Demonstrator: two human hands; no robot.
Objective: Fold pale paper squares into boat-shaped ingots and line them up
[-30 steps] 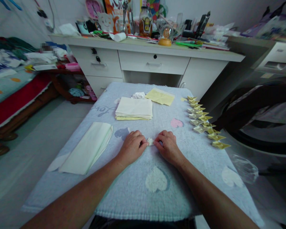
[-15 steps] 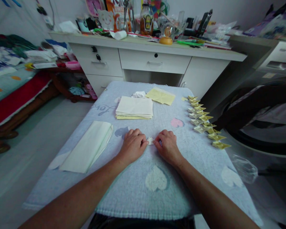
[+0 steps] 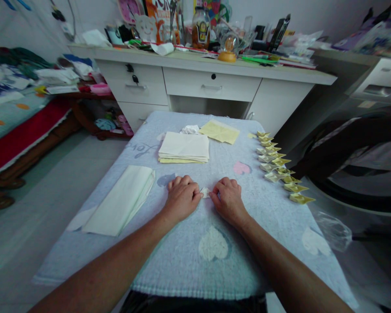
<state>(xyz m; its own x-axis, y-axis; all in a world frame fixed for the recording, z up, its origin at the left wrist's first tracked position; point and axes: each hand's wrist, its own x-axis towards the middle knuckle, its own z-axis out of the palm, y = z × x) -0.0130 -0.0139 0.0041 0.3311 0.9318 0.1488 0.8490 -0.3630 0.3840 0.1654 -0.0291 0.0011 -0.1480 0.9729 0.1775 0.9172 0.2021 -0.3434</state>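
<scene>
A small folded piece of whitish paper (image 3: 205, 192) lies low over the cloth between my two hands. My left hand (image 3: 183, 198) pinches its left end between thumb and curled fingers. On the opposite end, my right hand (image 3: 228, 198) grips with its thumb and fingertips. Parts of the paper are hidden under the fingers. Off to the right stand several small folded paper boats (image 3: 275, 177), yellow and whitish, in two slanting rows. Beyond my hands is a stack of pale paper sheets (image 3: 184, 147).
A large folded pale sheet (image 3: 122, 200) lies on the left of the cloth-covered table (image 3: 169, 269). Near the far edge are a yellow paper sheet (image 3: 220, 131) and crumpled white paper (image 3: 190, 129). Behind stands a cluttered desk (image 3: 211, 65); a washing machine (image 3: 376, 89) is at the right.
</scene>
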